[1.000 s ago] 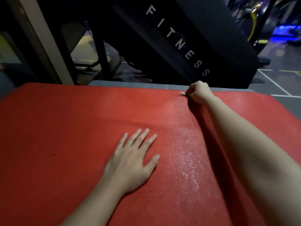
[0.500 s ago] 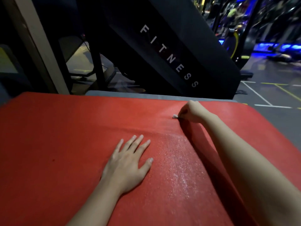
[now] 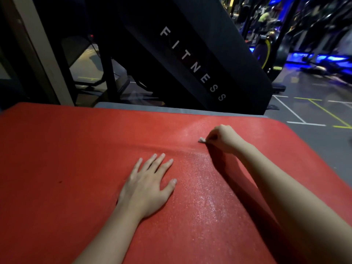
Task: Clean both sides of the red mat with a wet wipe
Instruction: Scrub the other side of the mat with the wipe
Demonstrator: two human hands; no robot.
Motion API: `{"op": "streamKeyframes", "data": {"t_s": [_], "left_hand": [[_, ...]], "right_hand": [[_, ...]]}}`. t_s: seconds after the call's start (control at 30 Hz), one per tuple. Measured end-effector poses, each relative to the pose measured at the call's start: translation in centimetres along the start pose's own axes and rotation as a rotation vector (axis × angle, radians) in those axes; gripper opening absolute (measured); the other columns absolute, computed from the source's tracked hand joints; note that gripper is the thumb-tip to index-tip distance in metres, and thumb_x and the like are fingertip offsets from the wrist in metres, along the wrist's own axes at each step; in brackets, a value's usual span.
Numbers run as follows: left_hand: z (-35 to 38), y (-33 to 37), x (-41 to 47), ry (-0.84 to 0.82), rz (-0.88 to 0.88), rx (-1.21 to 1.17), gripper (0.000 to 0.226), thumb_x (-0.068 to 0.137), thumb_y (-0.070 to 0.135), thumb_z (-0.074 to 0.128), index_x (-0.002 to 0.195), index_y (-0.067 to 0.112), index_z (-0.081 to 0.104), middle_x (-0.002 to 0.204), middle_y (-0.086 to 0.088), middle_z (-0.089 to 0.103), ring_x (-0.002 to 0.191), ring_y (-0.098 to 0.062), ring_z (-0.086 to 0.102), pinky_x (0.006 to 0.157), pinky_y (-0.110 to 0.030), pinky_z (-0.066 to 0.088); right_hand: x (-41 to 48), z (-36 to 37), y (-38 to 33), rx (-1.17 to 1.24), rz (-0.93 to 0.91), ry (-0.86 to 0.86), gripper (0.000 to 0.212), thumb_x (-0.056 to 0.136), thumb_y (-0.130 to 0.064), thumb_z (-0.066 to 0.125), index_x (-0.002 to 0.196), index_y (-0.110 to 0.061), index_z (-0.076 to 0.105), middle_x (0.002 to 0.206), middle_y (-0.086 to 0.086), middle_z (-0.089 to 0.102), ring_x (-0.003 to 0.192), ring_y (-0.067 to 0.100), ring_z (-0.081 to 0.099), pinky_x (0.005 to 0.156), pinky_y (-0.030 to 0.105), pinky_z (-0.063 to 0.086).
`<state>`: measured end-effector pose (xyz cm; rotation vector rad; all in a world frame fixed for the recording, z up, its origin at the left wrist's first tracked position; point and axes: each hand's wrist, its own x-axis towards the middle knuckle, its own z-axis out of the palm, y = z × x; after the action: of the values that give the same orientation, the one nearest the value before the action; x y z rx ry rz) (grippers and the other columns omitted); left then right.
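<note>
Red mat [image 3: 66,168] lies over a grey surface [image 3: 171,107] and fills the near view. Left hand [image 3: 148,183] rests flat on it, fingers straight and spread. Right hand [image 3: 222,139] pinches a small bunched wet wipe [image 3: 201,140] against the mat's far right part.

Risk: so small a wad may leave unwiped gaps beside the glistening strip [image 3: 202,187]. The low ridge [image 3: 133,147] ahead of the left hand may bunch up under drag.

Containers: none visible.
</note>
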<state>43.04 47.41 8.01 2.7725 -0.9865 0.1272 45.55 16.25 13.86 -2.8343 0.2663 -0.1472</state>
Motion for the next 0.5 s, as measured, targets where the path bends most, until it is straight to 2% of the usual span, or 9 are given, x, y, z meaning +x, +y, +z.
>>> {"op": "streamKeyframes", "data": {"t_s": [0.07, 0.13, 0.23, 0.3, 0.4, 0.5], "left_hand": [[0.0, 0.1, 0.1, 0.005, -0.002, -0.016, 0.075, 0.090, 0.071, 0.006, 0.159, 0.043, 0.015, 0.168, 0.016, 0.009, 0.155, -0.004, 0.000, 0.127, -0.042, 0.001], [-0.1, 0.1, 0.2, 0.010, -0.001, -0.011, 0.076, 0.090, 0.070, 0.006, 0.159, 0.043, 0.016, 0.168, 0.015, 0.011, 0.155, -0.005, 0.002, 0.127, -0.042, 0.003], [0.0, 0.1, 0.0, -0.001, -0.002, -0.006, 0.078, 0.088, 0.071, 0.005, 0.159, 0.042, 0.018, 0.168, 0.015, 0.013, 0.155, -0.005, 0.004, 0.127, -0.043, 0.005], [-0.1, 0.0, 0.1, -0.001, -0.006, -0.005, 0.079, 0.086, 0.072, 0.005, 0.158, 0.043, 0.020, 0.168, 0.015, 0.014, 0.155, -0.006, 0.005, 0.127, -0.043, 0.005], [0.1, 0.0, 0.2, 0.004, -0.005, -0.011, 0.079, 0.086, 0.072, 0.006, 0.158, 0.042, 0.022, 0.168, 0.013, 0.016, 0.155, -0.007, 0.007, 0.127, -0.043, 0.005], [0.3, -0.1, 0.2, 0.009, -0.001, -0.021, 0.077, 0.088, 0.071, 0.010, 0.158, 0.041, 0.023, 0.168, 0.012, 0.017, 0.155, -0.008, 0.008, 0.127, -0.044, 0.006]], "right_hand": [[-1.5, 0.4, 0.2, -0.029, -0.011, -0.016, 0.026, 0.090, -0.037, 0.070, 0.090, -0.013, 0.078, 0.085, 0.006, 0.074, 0.080, 0.025, 0.067, 0.069, 0.030, 0.049], [-1.3, 0.7, 0.3, -0.054, -0.005, 0.045, 0.021, 0.090, -0.031, 0.069, 0.091, -0.013, 0.079, 0.087, 0.010, 0.075, 0.082, 0.029, 0.068, 0.070, 0.033, 0.049], [-0.1, 1.3, 0.2, 0.005, 0.092, 0.163, 0.012, 0.088, -0.017, 0.069, 0.093, -0.013, 0.079, 0.092, 0.016, 0.073, 0.088, 0.035, 0.067, 0.074, 0.034, 0.049], [0.1, 1.8, -0.3, 0.020, 0.130, 0.181, 0.012, 0.088, -0.014, 0.068, 0.092, -0.012, 0.079, 0.092, 0.018, 0.072, 0.088, 0.037, 0.066, 0.075, 0.035, 0.050], [-1.3, 1.5, -1.1, 0.022, 0.074, 0.136, 0.019, 0.089, -0.029, 0.072, 0.088, -0.011, 0.079, 0.085, 0.013, 0.072, 0.081, 0.031, 0.067, 0.070, 0.031, 0.048], [-4.8, -0.6, -1.4, -0.016, -0.004, -0.052, 0.023, 0.085, -0.040, 0.074, 0.089, -0.018, 0.080, 0.084, 0.001, 0.074, 0.078, 0.019, 0.066, 0.070, 0.026, 0.047]]}}
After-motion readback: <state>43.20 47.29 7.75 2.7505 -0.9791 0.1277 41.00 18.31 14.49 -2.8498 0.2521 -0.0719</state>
